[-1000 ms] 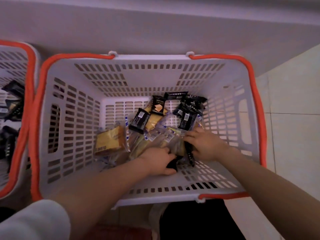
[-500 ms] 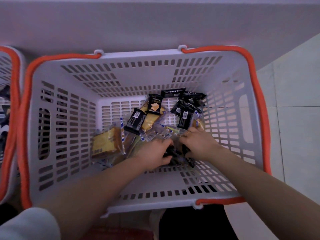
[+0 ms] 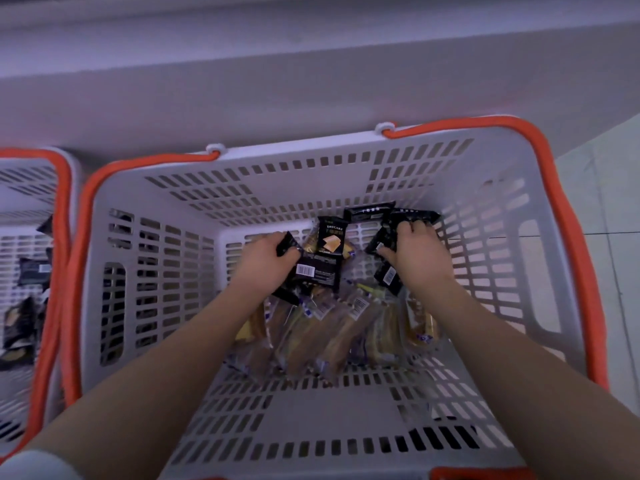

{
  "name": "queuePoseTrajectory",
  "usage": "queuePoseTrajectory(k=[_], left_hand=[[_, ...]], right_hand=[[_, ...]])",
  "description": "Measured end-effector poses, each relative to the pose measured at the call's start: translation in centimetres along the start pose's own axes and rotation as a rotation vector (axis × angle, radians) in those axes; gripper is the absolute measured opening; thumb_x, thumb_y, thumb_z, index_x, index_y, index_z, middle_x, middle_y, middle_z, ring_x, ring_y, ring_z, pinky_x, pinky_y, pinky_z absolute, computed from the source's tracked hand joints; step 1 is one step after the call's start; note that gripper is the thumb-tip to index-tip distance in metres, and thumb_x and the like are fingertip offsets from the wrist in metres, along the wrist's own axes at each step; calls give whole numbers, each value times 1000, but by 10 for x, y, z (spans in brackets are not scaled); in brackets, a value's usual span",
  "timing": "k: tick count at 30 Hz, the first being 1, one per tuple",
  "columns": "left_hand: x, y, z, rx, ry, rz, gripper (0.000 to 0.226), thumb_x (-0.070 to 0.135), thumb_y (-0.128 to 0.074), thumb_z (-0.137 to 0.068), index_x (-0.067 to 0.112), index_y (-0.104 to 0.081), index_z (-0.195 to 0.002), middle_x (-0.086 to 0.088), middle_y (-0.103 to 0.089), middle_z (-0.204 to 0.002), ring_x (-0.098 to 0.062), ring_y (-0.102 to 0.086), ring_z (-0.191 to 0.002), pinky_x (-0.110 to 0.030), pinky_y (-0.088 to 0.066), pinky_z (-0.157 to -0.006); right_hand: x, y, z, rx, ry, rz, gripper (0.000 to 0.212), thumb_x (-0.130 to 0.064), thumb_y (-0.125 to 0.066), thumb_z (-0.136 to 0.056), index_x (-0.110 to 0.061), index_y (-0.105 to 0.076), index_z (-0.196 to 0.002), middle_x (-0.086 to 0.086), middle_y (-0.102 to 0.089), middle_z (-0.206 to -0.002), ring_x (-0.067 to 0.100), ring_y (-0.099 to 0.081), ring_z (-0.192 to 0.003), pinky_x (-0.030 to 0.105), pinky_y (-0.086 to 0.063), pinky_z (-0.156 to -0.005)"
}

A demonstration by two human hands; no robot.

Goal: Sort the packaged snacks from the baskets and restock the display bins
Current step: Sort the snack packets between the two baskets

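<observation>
A white slotted basket (image 3: 166, 271) with orange handles holds mixed snacks. Clear-wrapped yellow cake packets (image 3: 332, 327) lie in a pile on its floor between my forearms. Black snack packets (image 3: 330, 237) sit toward the far wall. My left hand (image 3: 268, 259) is closed around several black packets (image 3: 317, 273), one showing a barcode. My right hand (image 3: 414, 251) reaches the far right corner and grips more black packets (image 3: 388, 275), with others (image 3: 414, 214) lying loose just beyond its fingers.
A second white basket (image 3: 31, 258) with an orange handle stands at the left and holds black packets. A pale cabinet or wall (image 3: 311, 81) runs along behind both baskets. Tiled floor (image 3: 613, 188) shows at the right.
Both hands moved from the near middle of the basket toward its far wall, and each now holds black packets. The camera has come closer to the basket.
</observation>
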State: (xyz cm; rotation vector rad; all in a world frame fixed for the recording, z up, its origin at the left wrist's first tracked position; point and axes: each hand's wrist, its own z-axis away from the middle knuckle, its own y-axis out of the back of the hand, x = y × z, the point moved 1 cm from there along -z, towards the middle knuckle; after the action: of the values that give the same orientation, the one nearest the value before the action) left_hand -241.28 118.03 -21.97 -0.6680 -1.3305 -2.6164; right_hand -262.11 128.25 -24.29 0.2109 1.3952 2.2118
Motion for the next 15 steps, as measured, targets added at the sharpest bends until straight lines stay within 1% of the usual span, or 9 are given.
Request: queuePoseTrajectory(k=[2,5,7,9,10,12,13,14,15], left_hand=[[5,-9,-4,-21,19,-57,24,29,-50,-90,8,-58,-98,-9,-55,-85,-23,-52,-72,-29,-36,-56],[12,-23,-5,-87,47,-51,28,31,-49,-93,9,-54,-111,-12,-60,-95,-28,-54,-78,-29,-38,-59],[15,-26,-5,-111,31,-113,33,32,-48,-94,11,-50,-119,-15,-62,-104,-33,-58,-89,-32,-42,-66],[16,-24,-3,-110,-6,-195,36,34,-48,-94,12,-47,-124,-17,-60,-110,-34,-58,-96,-34,-44,-70],[17,-23,-1,-103,-21,-202,38,35,-49,-94,12,-47,-124,-17,-59,-111,-33,-57,-97,-34,-43,-71],[19,-23,4,-98,-65,-165,38,35,-52,-93,14,-48,-125,-16,-57,-109,-30,-55,-93,-30,-40,-70],[20,-25,8,-109,-88,-137,39,34,-53,-92,15,-47,-126,-15,-57,-108,-28,-55,-91,-28,-39,-69],[21,-27,11,-126,-104,-103,41,33,-53,-92,17,-46,-129,-14,-58,-109,-27,-56,-91,-28,-40,-70],[22,-30,14,-143,-111,-67,43,31,-53,-93,19,-43,-132,-13,-59,-111,-27,-57,-93,-28,-42,-71]], right_hand=[[-6,-9,3,-9,-4,101,52,-49,-47,-92,-5,-41,-119,18,-43,-126,34,-41,-117,41,-41,-92],[-12,-21,10,-60,-6,173,66,-54,-54,-86,-5,-35,-127,18,-37,-132,35,-39,-119,41,-39,-96],[-12,-25,12,-109,-5,170,74,-58,-57,-82,-5,-34,-127,18,-42,-130,35,-41,-121,41,-38,-98],[-8,-20,9,-165,-44,116,74,-60,-62,-77,-4,-41,-120,17,-51,-123,32,-45,-119,40,-37,-99],[-5,-15,7,-193,-72,46,68,-60,-66,-73,-6,-48,-110,15,-56,-113,30,-50,-113,38,-40,-94],[-3,-5,4,-322,-104,-139,52,-57,-72,-69,-12,-51,-84,9,-57,-92,25,-56,-95,33,-45,-74],[-4,-2,4,-410,-88,-168,49,-53,-75,-68,-12,-51,-83,8,-57,-93,23,-55,-90,31,-43,-68],[-7,-1,6,-481,-56,-144,51,-48,-77,-68,-11,-52,-93,10,-57,-101,24,-55,-92,31,-44,-68],[-10,-1,9,-522,-26,-95,58,-42,-78,-69,-10,-50,-109,11,-56,-110,27,-56,-99,31,-45,-71]])
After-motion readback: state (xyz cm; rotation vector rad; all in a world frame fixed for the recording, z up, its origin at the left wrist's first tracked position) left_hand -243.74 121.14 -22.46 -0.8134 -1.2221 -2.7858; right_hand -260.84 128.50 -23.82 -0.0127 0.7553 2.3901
